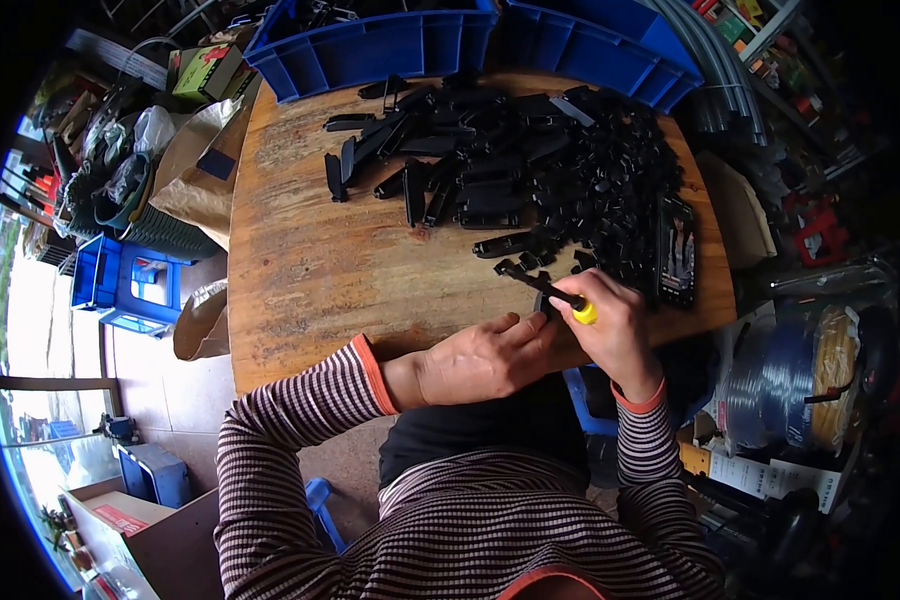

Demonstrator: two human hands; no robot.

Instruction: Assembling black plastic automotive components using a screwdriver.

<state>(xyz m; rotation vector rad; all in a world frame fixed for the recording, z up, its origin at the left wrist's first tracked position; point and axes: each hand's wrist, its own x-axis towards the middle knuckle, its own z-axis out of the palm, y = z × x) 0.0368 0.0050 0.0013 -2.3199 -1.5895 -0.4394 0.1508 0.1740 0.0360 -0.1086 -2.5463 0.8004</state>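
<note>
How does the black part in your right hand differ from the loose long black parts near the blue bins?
The black part sits in the right hand, lifted and slanted over the table's near edge; the long black parts lie untouched, spread flat on the wooden table. The held one has a yellow end at the thumb; the others show none. Both are black and elongated.

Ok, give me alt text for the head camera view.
Two hands work at a wooden table's near edge: the right hand holds a yellow-tipped black tool, the left hand meets it. Behind lie a heap of black plastic parts and a phone.
</note>
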